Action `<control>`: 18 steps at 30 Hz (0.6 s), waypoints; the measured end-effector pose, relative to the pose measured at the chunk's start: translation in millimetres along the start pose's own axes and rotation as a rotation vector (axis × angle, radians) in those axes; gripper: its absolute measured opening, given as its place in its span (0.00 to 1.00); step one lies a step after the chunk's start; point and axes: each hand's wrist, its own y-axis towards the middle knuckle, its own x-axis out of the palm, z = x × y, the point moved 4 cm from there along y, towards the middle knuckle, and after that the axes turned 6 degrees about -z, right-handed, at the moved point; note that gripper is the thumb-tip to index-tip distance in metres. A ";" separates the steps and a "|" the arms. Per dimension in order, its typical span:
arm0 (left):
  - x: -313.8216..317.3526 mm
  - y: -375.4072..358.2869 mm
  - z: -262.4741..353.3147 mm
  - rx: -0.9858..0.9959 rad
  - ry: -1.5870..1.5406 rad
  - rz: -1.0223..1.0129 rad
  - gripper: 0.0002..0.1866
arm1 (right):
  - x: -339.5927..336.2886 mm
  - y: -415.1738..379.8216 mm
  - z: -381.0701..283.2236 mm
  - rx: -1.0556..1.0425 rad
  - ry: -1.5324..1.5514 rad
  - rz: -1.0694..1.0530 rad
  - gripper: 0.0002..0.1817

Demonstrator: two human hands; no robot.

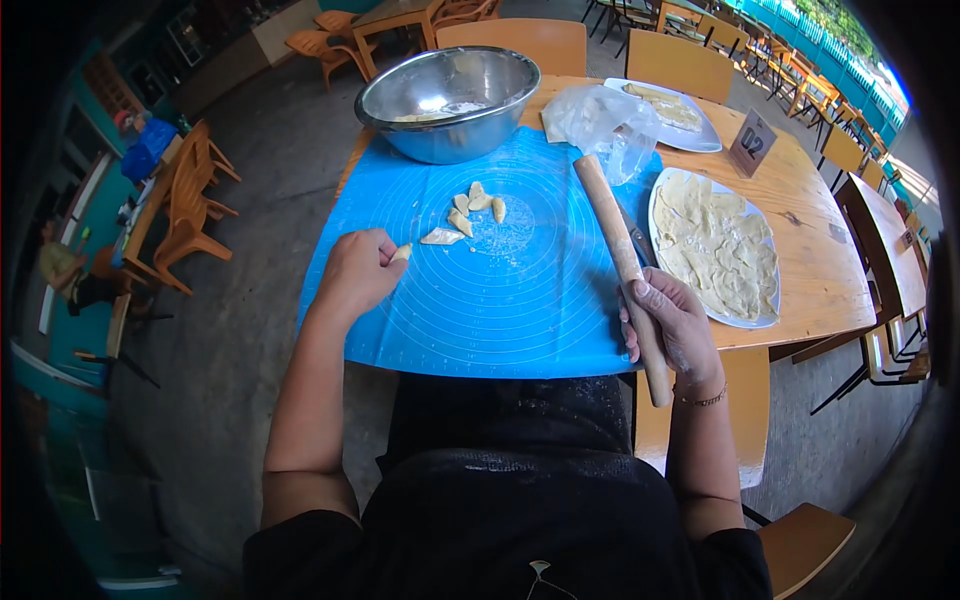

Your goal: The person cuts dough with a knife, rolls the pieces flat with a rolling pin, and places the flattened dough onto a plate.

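Note:
My left hand (362,268) pinches a small piece of dough (402,253) over the left part of a blue pastry mat (470,330). In my right hand (672,318) is a wooden rolling pin (612,225), gripped near its lower end and tilted up and away from me. Flour dusts those fingers. Several cut dough pieces (462,213) lie on the floured middle of the mat. Right of the rolling pin, a white plate (656,215) carries flattened sheets of dough (715,250). A knife (637,238) lies beside that plate, partly hidden behind the rolling pin.
A large steel bowl (450,130) with flour inside stands at the mat's far edge. Next to it are a clear plastic bag (610,125) and a second plate (706,133) with dough. A number sign (752,142) stands on the wooden table (815,250). Chairs surround it; a person sits far left.

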 end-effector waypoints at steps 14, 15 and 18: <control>74.6 -50.5 99.4 0.418 -0.143 0.150 0.16 | 31.0 -11.7 -32.7 0.020 -0.333 0.114 0.16; 68.8 -53.2 97.4 0.389 -0.154 0.153 0.17 | 31.9 -13.1 -36.0 0.027 -0.334 0.122 0.16; 38.9 -54.9 80.0 0.441 -0.228 0.326 0.16 | 48.1 -16.0 -59.5 -0.196 -1.086 0.191 0.16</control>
